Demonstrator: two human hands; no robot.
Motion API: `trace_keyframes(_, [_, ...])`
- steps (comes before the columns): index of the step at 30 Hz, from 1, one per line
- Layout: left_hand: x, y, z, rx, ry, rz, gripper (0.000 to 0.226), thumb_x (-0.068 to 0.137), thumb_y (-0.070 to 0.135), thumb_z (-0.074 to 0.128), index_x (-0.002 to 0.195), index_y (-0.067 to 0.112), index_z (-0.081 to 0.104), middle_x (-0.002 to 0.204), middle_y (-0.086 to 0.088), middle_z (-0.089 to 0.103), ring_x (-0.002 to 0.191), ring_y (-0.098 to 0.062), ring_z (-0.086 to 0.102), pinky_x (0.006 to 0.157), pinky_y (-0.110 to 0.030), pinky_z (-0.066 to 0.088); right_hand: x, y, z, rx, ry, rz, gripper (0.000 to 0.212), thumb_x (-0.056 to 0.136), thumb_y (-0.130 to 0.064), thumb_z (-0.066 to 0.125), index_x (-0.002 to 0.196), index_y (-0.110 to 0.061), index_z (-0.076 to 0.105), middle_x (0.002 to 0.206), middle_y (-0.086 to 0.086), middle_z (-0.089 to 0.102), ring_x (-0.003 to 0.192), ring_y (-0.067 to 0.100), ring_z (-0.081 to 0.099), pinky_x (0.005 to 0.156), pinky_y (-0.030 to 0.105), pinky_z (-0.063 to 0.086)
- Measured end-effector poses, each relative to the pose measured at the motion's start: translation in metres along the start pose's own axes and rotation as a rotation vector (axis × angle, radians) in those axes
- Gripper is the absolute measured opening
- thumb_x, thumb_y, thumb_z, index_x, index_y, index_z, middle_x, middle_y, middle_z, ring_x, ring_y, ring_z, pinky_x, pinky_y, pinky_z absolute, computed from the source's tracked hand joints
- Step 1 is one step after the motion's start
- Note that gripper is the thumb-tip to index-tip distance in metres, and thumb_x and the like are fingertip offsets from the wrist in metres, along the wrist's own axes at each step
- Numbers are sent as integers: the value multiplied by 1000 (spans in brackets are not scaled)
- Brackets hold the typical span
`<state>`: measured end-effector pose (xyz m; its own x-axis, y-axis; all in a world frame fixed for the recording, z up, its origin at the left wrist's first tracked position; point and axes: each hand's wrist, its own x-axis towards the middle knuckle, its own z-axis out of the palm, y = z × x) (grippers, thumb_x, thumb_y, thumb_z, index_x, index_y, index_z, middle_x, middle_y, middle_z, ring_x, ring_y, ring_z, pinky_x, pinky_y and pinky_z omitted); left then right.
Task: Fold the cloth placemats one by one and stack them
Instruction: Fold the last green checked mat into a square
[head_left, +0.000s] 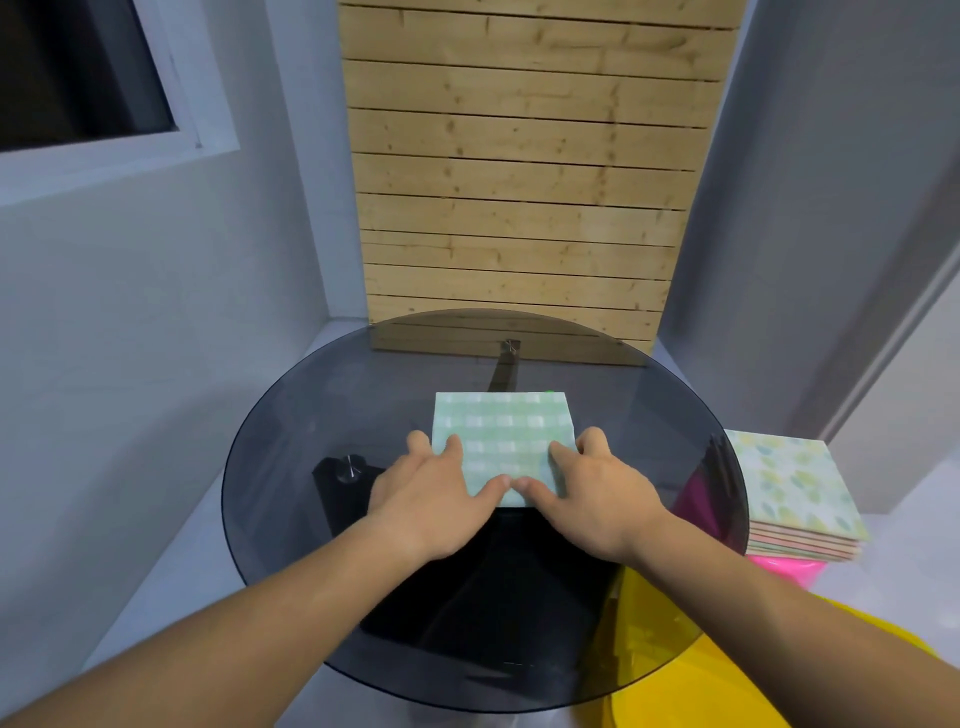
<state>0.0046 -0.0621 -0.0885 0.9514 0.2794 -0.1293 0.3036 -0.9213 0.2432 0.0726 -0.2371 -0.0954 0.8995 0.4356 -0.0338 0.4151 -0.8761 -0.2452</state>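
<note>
A pale green checked placemat (501, 426) lies folded on the round dark glass table (311, 415), near its middle. My left hand (434, 486) rests flat on the mat's near left corner, fingers spread. My right hand (592, 486) presses the near right part the same way, and the two index fingertips almost touch at the mat's near edge. A stack of several placemats (795, 488), topped by one with a leaf print, sits to the right of the table on a pink stool.
A wooden slat panel (519, 182) leans against the wall behind the table. A yellow plastic object (727, 675) sits low at the right, partly under the glass. Black table legs show through the top. A window is at upper left.
</note>
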Motion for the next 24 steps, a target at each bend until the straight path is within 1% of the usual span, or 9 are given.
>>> trace_keyframes(2, [-1, 2, 8, 84, 51, -4, 85, 92, 78, 22, 155, 21, 25, 130, -7, 35, 115, -26, 50, 92, -36, 43, -3, -2, 6, -58, 57, 14, 64, 86, -79, 29, 112, -24, 49, 108, 0, 36, 85, 23, 57, 73, 37, 52])
trace_keyframes(4, [-1, 3, 16, 193, 111, -15, 85, 93, 77, 16, 158, 22, 21, 133, -8, 36, 120, -27, 44, 102, -39, 37, -4, -3, 13, -129, 111, 21, 69, 85, -80, 24, 119, -25, 48, 109, 1, 38, 88, 23, 55, 80, 38, 49])
trace_keyframes(6, [0, 2, 20, 264, 155, -23, 85, 92, 77, 11, 159, 25, 18, 133, -7, 35, 121, -26, 37, 104, -40, 31, -5, -4, 17, -166, 152, 29, 70, 86, -80, 21, 125, -28, 47, 110, 0, 39, 94, 23, 52, 85, 38, 42])
trace_keyframes(8, [1, -1, 21, 268, 143, -20, 84, 92, 77, 8, 159, 27, 12, 138, -6, 30, 126, -26, 29, 107, -41, 25, -6, -4, 18, -184, 160, 45, 72, 86, -81, 20, 133, -32, 43, 114, 1, 40, 103, 23, 49, 88, 39, 38])
trace_keyframes(9, [2, -2, 21, 248, 118, -17, 85, 91, 78, 7, 160, 28, 9, 145, -7, 25, 133, -27, 23, 110, -42, 21, -6, -2, 18, -192, 150, 54, 73, 85, -81, 19, 138, -35, 40, 117, 1, 40, 107, 24, 47, 91, 39, 36])
trace_keyframes(11, [4, -6, 21, 204, 62, -6, 87, 90, 80, 6, 160, 30, 1, 162, -10, 5, 148, -28, 4, 118, -45, 10, -6, 4, 16, -204, 121, 71, 75, 84, -83, 17, 145, -41, 33, 123, 2, 39, 115, 24, 43, 95, 40, 33])
trace_keyframes(14, [9, -13, 20, 179, 0, 23, 89, 88, 82, 5, 160, 31, -9, 166, -9, -21, 153, -25, -20, 122, -49, -5, -5, 16, 11, -214, 92, 64, 74, 85, -83, 17, 149, -47, 27, 135, 2, 36, 124, 26, 37, 101, 42, 29])
trace_keyframes(18, [12, -19, 19, 194, -34, 59, 86, 90, 79, 4, 158, 31, -18, 164, -7, -29, 151, -21, -27, 122, -50, -12, -6, 35, 4, -201, 45, 24, 66, 90, -77, 18, 150, -51, 20, 146, 0, 31, 130, 26, 31, 106, 43, 25])
trace_keyframes(24, [15, -30, 15, 183, -125, 87, 77, 95, 73, 7, 153, 35, -28, 163, -4, -31, 150, -18, -29, 122, -51, -13, -6, 48, -1, -151, -6, -42, 53, 98, -64, 20, 150, -55, 13, 151, -3, 26, 133, 25, 27, 108, 43, 20])
